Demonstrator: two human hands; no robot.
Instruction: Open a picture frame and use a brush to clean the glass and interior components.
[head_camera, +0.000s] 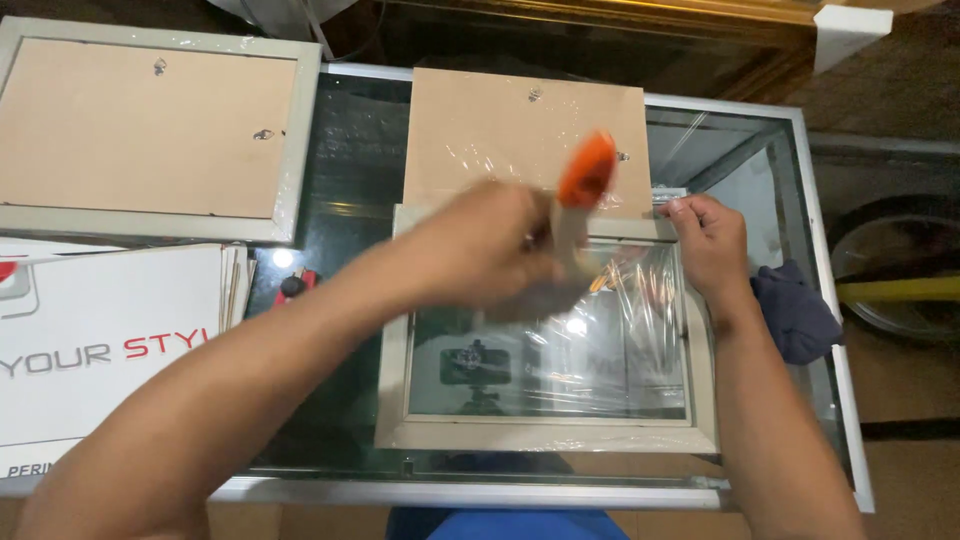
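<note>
The right hand (708, 240) pinches the wrap (640, 300) taut at the frame (545, 432) corner — apparently steadying it — while the blurred left hand (480, 245) grips an orange-handled tool (586, 172) above.

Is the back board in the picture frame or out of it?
Out. The brown back board lies flat on the glass table behind the grey frame, which shows see-through glass.

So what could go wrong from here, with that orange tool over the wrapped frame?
1. The left hand is motion-blurred, swinging the orange-handled tool close to the right hand pinching the clear plastic wrap; it could strike those fingers.
2. The picture frame holds glass and lies on a glass table; a slip might scratch or crack either.
3. The frame sits near the table's front edge and might slide off.
</note>
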